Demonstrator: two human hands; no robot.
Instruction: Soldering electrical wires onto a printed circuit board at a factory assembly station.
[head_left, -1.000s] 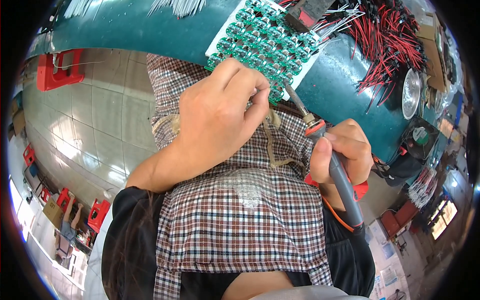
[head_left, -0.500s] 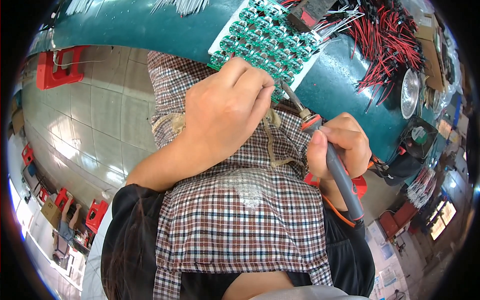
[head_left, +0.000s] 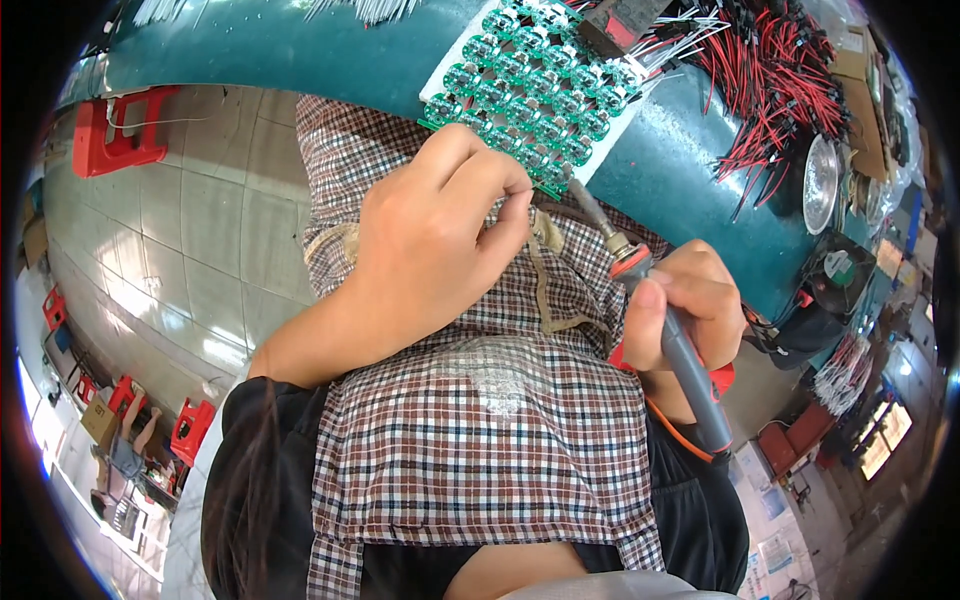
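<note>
The left hand (head_left: 430,250) is curled, with thumb and first finger pressed together at the tips, right at the near edge of the green circuit board panel (head_left: 535,85); they seem to pinch something very thin, maybe solder wire, but it is too small to tell; holding it so close to the panel puts it right where the hot tip works; the right hand (head_left: 685,300) has its fingers wrapped tight around the grey handle of a soldering iron (head_left: 665,320), held like a pen so the tip can be steered with care; the iron slants up and to the left, and its metal tip touches or nearly touches the near corner of the panel, just beside the left fingertips; the panel is many small round boards joined together, lying on a white sheet on the teal bench (head_left: 330,50), half over the edge, close to the person's lap; a checked cloth (head_left: 480,420) covers the lap, likely to guard it; red and black wires (head_left: 790,90) lie in a heap further right on the bench
</note>
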